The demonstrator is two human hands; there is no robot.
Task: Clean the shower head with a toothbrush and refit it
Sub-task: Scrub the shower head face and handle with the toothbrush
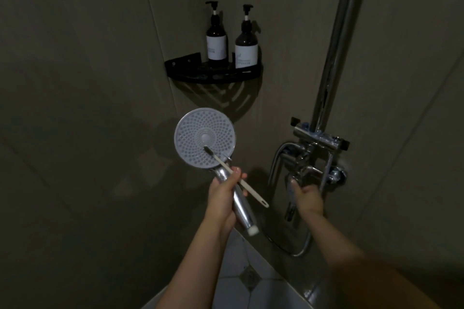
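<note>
Centre-left of frame: left hand clenched round the chrome handle of the detached shower head, toothbrush pinned against it in the same grasp, bristles lying on the upturned nozzle face. Right of centre: right hand grips the mixer lever; open water gently, judged, to avoid splash. Clear air left; riser pipe crowds right.
</note>
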